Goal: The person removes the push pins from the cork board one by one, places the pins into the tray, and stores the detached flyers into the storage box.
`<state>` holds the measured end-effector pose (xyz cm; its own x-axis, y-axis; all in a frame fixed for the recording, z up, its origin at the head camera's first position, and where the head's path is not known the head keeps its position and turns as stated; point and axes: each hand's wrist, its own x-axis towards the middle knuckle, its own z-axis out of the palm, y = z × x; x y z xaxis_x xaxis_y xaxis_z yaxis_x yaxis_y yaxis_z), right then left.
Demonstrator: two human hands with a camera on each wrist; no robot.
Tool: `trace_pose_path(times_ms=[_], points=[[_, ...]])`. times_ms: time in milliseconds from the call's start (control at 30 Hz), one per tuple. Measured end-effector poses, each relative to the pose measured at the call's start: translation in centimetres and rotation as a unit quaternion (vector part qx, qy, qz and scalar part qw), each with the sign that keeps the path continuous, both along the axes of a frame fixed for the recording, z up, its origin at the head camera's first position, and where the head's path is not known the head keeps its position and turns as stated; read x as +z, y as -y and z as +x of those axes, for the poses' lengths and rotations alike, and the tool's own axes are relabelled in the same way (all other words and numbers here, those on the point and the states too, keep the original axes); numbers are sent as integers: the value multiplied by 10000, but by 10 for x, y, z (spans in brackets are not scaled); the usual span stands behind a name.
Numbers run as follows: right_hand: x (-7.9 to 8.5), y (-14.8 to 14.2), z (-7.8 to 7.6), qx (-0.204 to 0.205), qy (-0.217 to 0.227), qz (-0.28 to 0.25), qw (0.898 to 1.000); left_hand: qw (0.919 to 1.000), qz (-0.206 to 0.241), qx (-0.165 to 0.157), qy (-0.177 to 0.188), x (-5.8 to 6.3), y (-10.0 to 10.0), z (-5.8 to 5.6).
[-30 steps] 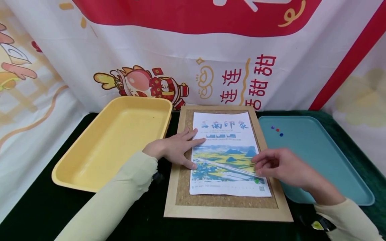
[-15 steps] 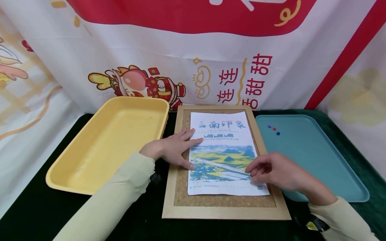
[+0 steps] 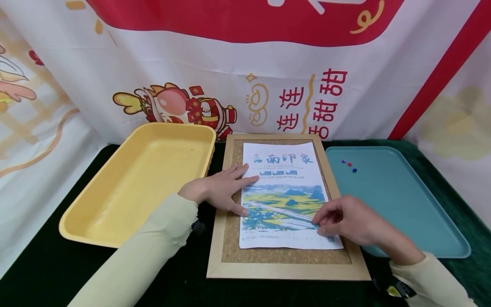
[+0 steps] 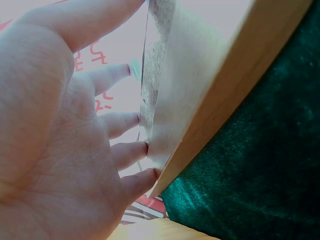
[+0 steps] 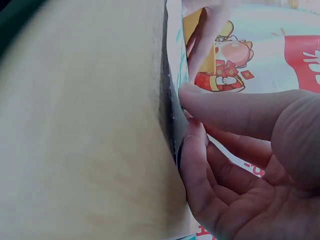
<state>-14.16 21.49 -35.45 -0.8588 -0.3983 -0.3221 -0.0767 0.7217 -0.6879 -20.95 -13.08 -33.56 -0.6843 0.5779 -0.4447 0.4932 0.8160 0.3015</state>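
Note:
A printed sheet of paper with a landscape picture lies on a wood-framed cork board. My left hand rests with spread fingers over the sheet's left edge and the board. In the left wrist view, that hand's fingers look straight. My right hand is at the sheet's lower right, its thumb and forefinger brought together against the paper. In the right wrist view, the thumb and the curled fingers meet at the surface. They seem to pinch a small green pin, which is almost wholly hidden.
Left of the board stands a yellow tub. A blue-green tray lies to the right, bearing a purple pin, a red pin and a blue pin. Dark green cloth covers the table; a printed curtain hangs behind.
My right hand has moved slightly left and down over the sheet, covering the small green pin that showed beneath it a second ago. The left hand stays in place.

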Motion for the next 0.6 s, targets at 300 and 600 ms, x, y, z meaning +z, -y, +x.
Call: trace_pose_path(times_ms=[300, 600], points=[[4, -2, -1, 91, 2, 275, 9996, 10000, -5, 7, -2, 1, 0, 0], [4, -3, 0, 96, -37, 391, 9992, 10000, 15, 22, 1, 1, 0, 0]])
